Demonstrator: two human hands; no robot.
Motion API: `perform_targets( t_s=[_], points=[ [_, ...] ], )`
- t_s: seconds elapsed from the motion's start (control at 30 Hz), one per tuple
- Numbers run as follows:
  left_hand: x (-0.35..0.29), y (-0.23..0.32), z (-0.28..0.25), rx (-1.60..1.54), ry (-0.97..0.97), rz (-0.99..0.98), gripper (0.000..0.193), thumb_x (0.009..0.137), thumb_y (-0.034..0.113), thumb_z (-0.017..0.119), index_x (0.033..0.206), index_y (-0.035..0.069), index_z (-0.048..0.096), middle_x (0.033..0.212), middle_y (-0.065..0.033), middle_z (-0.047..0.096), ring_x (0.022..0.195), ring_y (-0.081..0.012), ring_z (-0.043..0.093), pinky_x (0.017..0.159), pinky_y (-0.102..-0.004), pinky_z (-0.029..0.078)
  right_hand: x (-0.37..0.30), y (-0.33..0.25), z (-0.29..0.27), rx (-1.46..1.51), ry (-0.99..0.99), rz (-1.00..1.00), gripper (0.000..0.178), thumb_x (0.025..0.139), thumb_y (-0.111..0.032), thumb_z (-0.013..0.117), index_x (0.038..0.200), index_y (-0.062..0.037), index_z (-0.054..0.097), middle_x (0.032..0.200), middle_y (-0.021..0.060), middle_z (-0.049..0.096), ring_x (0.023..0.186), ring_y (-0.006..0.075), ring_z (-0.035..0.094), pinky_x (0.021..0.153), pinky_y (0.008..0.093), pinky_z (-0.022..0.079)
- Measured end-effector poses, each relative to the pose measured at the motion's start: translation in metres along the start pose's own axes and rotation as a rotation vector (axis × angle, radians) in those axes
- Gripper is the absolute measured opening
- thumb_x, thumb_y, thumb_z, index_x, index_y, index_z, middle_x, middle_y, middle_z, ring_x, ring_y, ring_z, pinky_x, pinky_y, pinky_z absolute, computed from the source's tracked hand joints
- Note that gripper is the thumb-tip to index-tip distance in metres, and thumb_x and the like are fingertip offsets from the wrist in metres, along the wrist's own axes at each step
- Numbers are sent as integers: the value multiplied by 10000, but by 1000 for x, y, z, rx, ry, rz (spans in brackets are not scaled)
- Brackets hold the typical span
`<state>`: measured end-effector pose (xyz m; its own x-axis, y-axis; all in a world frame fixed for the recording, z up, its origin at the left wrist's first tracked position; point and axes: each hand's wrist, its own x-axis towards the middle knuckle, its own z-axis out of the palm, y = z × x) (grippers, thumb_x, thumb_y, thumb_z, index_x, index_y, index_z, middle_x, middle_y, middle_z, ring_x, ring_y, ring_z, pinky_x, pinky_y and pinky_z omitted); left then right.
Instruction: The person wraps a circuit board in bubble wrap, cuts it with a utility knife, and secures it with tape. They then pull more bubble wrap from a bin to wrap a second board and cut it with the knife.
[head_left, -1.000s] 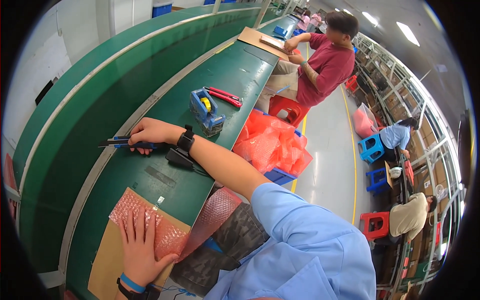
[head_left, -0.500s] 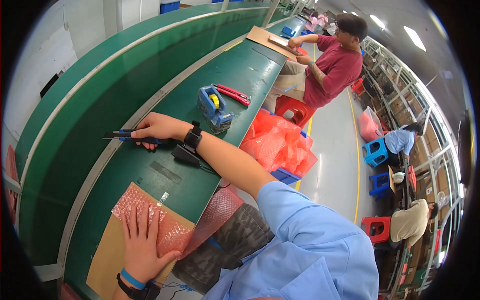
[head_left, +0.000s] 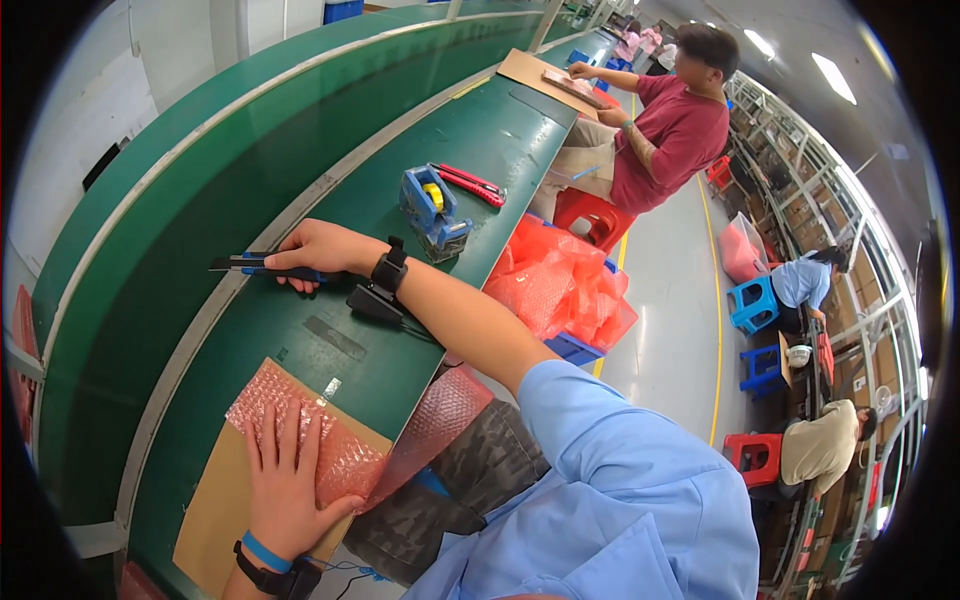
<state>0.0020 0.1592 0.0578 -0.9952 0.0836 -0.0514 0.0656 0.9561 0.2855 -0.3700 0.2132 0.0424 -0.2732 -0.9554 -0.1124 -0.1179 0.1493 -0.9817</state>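
My right hand (head_left: 318,252) grips a blue and black box cutter (head_left: 262,267), its tip pointing left over the bench's raised edge. Fingers spread, my left hand (head_left: 287,478) lies flat on pink bubble wrap (head_left: 345,455). Beneath the wrap is a brown cardboard sheet (head_left: 208,520) on the green bench. One end of the wrap hangs over the near bench edge onto my lap. Beside my right wrist lies a small black device (head_left: 375,303) with a cable.
A blue tape dispenser (head_left: 432,215) and a red box cutter (head_left: 470,185) lie farther along the green bench (head_left: 390,370). A bin of red bubble wrap (head_left: 560,280) stands against its near side. Beyond it a co-worker (head_left: 672,140) sits handling a flat piece on cardboard (head_left: 525,68).
Both my hands keep nearly the same places, with the box cutter still in my right. The co-worker's far hand has lifted slightly from the flat piece.
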Motion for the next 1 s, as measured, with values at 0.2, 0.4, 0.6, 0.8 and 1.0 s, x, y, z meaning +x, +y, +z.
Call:
perform_targets(
  t_s=[0.2, 0.4, 0.6, 0.8, 1.0],
  points=[
    [1, -1, -1, -6, 2, 0, 1206, 798, 689, 802, 1674, -19, 374, 1773, -273, 266, 1634, -547, 190, 1330, -713, 63, -2, 0, 2, 17, 24, 7, 381, 1123, -317, 668, 963, 18, 754, 759, 36, 734, 628, 113, 706, 602, 263, 558],
    [2, -1, 1, -5, 20, 12, 1194, 801, 682, 804, 1668, -22, 381, 1775, -270, 264, 1633, -546, 191, 1330, -714, 67, 4, 6, -2, 65, 7, -28, 333, 1128, -268, 642, 1031, 34, 744, 798, 47, 740, 678, 128, 717, 653, 277, 575],
    [0, 0, 0, -12, 0, 5, 1191, 805, 685, 798, 1668, -21, 379, 1774, -271, 268, 1631, -548, 193, 1330, -715, 68, 4, 10, -2, 78, -20, -31, 299, 1144, -241, 605, 1143, 32, 726, 847, 29, 733, 759, 112, 707, 729, 274, 581],
    [2, 0, -2, -8, 8, 9, 1183, 812, 690, 791, 1663, -24, 386, 1772, -277, 270, 1631, -550, 194, 1331, -716, 63, 7, 9, -6, 7, -57, -50, 294, 1136, -228, 615, 1111, 39, 735, 825, 43, 736, 710, 124, 709, 683, 277, 572],
    [2, 1, -1, -9, -5, 8, 1187, 815, 693, 786, 1666, -28, 380, 1770, -284, 269, 1630, -553, 196, 1330, -718, 61, 3, 5, -5, -15, -60, -36, 311, 1137, -251, 626, 1065, 23, 753, 796, 22, 725, 688, 103, 696, 669, 266, 565]
  ],
)
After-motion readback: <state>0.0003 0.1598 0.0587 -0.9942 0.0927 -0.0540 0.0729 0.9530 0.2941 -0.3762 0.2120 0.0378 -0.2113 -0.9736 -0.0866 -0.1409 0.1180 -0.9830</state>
